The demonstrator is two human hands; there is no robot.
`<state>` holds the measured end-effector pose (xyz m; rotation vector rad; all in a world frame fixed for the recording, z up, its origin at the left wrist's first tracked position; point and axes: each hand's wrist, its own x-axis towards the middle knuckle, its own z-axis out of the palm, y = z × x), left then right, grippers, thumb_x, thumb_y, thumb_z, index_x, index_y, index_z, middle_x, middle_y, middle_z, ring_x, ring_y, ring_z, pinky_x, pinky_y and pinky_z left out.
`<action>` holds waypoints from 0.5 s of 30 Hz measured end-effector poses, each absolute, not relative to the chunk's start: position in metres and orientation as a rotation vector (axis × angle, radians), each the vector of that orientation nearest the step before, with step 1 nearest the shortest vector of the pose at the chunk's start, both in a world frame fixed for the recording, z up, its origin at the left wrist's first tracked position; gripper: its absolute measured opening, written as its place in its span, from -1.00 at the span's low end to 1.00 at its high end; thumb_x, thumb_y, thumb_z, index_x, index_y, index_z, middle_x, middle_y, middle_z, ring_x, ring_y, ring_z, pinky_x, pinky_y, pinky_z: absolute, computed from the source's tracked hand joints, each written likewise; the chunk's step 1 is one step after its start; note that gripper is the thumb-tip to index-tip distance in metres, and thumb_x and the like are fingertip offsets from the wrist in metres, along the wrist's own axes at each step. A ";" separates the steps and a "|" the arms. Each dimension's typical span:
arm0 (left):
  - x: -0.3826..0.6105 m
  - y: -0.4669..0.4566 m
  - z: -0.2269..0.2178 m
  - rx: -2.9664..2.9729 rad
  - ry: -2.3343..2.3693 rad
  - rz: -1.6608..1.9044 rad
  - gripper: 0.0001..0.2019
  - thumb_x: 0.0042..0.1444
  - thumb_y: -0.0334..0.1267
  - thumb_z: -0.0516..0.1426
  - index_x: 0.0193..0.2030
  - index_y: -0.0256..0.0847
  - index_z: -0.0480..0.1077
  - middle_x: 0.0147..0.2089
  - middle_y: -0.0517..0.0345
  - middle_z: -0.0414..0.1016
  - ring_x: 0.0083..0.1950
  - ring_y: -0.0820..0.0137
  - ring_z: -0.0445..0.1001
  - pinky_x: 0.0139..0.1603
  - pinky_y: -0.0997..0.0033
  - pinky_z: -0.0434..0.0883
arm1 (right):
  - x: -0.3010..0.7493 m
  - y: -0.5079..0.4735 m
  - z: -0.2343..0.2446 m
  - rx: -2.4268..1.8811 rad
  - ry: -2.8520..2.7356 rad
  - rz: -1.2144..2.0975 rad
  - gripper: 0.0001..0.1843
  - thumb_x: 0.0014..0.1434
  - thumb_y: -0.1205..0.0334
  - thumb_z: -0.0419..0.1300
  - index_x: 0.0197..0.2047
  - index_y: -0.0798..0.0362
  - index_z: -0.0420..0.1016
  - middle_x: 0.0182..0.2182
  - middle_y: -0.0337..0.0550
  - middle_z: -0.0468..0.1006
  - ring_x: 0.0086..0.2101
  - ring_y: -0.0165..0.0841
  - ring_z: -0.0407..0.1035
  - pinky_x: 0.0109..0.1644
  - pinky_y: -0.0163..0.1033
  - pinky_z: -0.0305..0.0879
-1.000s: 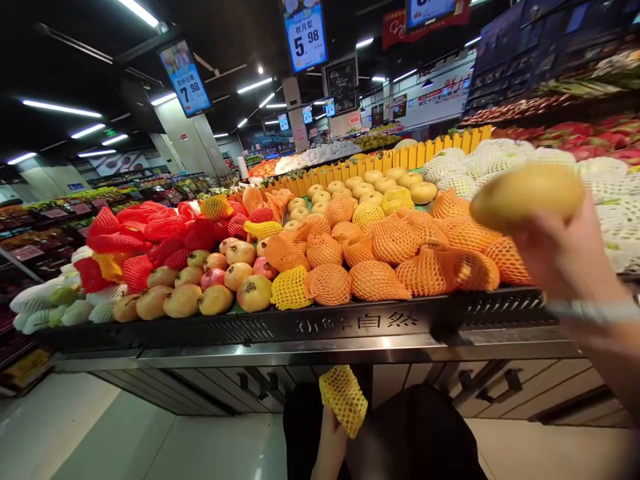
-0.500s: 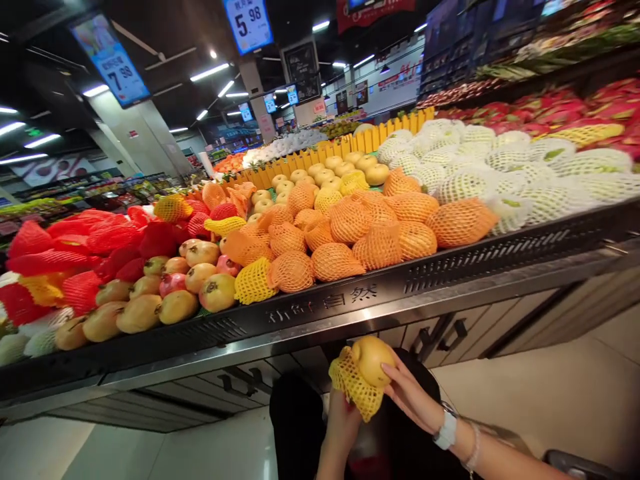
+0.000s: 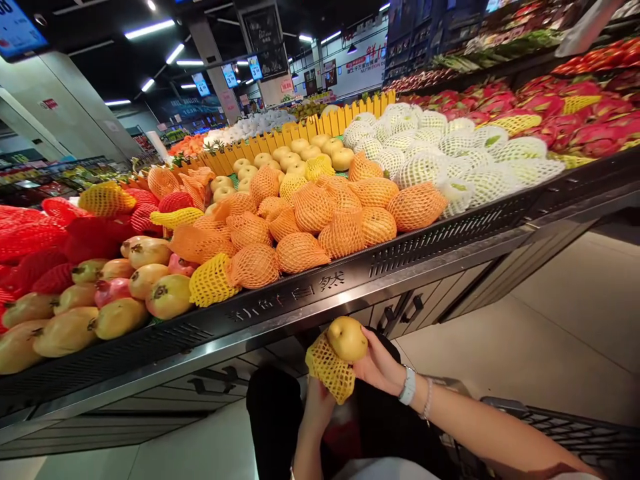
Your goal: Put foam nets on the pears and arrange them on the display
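My right hand (image 3: 379, 365) is closed around a round yellow pear (image 3: 347, 338), holding it low in front of the fruit stand. My left hand (image 3: 319, 407) grips a yellow foam net sleeve (image 3: 330, 367) from below. The pear rests at the sleeve's upper opening, touching it. A white watch and a thin bracelet sit on my right wrist. Both hands are below the black front rim of the display (image 3: 280, 300).
The stand carries orange-netted fruit (image 3: 310, 213), bare yellow pears (image 3: 295, 148), white-netted fruit (image 3: 450, 157), pomegranates (image 3: 145, 280) and red nets at left. Dragon fruit (image 3: 565, 110) lies at far right. A dark cart basket edge (image 3: 565, 427) is at lower right. Tiled floor surrounds.
My right hand brought the pear down from over the display to the yellow net sleeve in my left hand. The view swung to the right and tilted lower.
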<state>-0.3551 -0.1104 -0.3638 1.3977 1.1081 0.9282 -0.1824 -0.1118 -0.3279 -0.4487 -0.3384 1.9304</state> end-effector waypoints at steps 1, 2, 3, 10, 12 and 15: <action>-0.356 -0.111 -0.365 1.397 1.086 0.937 -0.51 -0.10 -0.21 0.26 0.03 -0.17 0.36 0.09 -0.09 0.43 0.25 0.05 0.30 0.27 0.07 0.23 | -0.181 -0.111 -0.327 -0.472 -0.341 1.971 -0.40 0.11 -0.20 0.18 0.03 0.11 0.40 -0.05 0.03 0.55 -0.01 -0.16 0.44 0.11 0.00 0.31; -0.357 -0.112 -0.365 1.396 1.067 0.948 -0.51 -0.10 -0.20 0.26 0.03 -0.18 0.35 0.10 -0.09 0.42 0.24 0.06 0.31 0.27 0.07 0.22 | -0.181 -0.110 -0.327 -0.504 -0.358 1.996 -0.42 0.13 -0.17 0.17 0.04 0.11 0.39 -0.05 0.04 0.55 -0.03 -0.17 0.45 0.10 -0.01 0.33; -0.358 -0.112 -0.364 1.395 1.052 0.961 -0.51 -0.10 -0.20 0.26 0.03 -0.20 0.35 0.10 -0.09 0.41 0.23 0.06 0.33 0.27 0.06 0.22 | -0.180 -0.110 -0.326 -0.538 -0.391 1.994 -0.45 0.14 -0.11 0.19 0.05 0.11 0.38 -0.05 0.03 0.55 -0.04 -0.19 0.46 0.09 -0.03 0.34; -0.355 -0.111 -0.327 1.490 0.973 0.895 -0.47 -0.06 -0.28 0.27 0.12 -0.18 0.36 0.18 -0.14 0.36 0.25 0.05 0.29 0.28 0.03 0.20 | -0.181 -0.119 -0.325 -0.689 -0.728 1.833 -0.29 -0.02 0.34 0.34 0.20 -0.15 0.28 0.08 -0.18 0.47 0.02 -0.28 0.41 0.06 -0.18 0.37; -0.352 -0.111 -0.316 1.490 0.982 0.888 -0.42 -0.10 -0.31 0.29 0.14 -0.17 0.36 0.17 -0.12 0.39 0.24 0.05 0.31 0.27 0.03 0.21 | -0.180 -0.118 -0.327 -0.719 -0.768 1.833 -0.28 -0.02 0.29 0.36 0.22 -0.16 0.29 0.15 -0.16 0.41 0.08 -0.25 0.37 0.11 -0.16 0.34; -0.351 -0.113 -0.306 1.491 1.008 0.886 -0.42 -0.14 -0.33 0.31 0.11 -0.15 0.39 0.10 -0.09 0.45 0.18 0.05 0.38 0.22 0.05 0.27 | -0.176 -0.115 -0.330 -0.676 -0.749 1.890 -0.40 0.12 0.04 0.28 0.22 -0.13 0.33 0.21 -0.12 0.35 0.16 -0.20 0.29 0.21 -0.03 0.24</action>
